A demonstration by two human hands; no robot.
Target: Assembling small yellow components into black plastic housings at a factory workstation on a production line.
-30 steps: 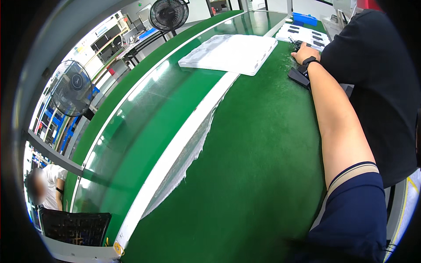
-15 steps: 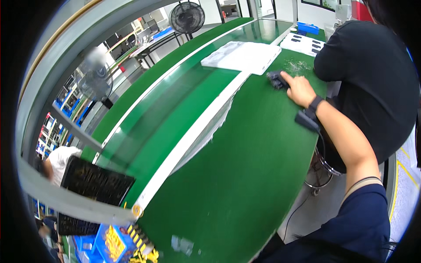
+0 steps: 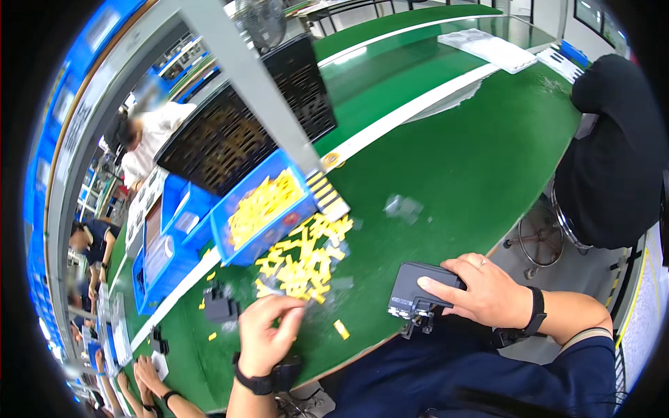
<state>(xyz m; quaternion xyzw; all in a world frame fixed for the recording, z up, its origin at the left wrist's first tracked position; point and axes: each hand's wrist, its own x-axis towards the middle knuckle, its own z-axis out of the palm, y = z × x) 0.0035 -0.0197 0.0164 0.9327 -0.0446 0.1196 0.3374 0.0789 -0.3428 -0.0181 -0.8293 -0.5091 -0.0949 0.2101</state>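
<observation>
My right hand (image 3: 484, 296) grips a flat black plastic box-shaped device (image 3: 421, 287), thumb on top, at the near edge of the green table. Dark fittings and silvery metal show along the device's near end. My left hand (image 3: 266, 333) is over the table further left, its fingers curled in toward the thumb; whatever they may hold is hidden. Just beyond it lies a loose pile of small yellow strips (image 3: 306, 261). A single yellow strip (image 3: 341, 329) lies apart, between my hands. Left of my left hand sits another black part (image 3: 220, 306).
A blue bin (image 3: 226, 240) of yellow pieces stands behind the pile, beside a grey metal post (image 3: 268, 104) and black perforated crate (image 3: 306, 83). More blue bins (image 3: 164, 272) stand left. A co-worker in black (image 3: 599, 174) sits right; other people's hands (image 3: 150, 376) are lower left.
My view has swung left and down. My right hand has come back from a dark bundle at the table's far part and now holds the black device. My left hand has come into view.
</observation>
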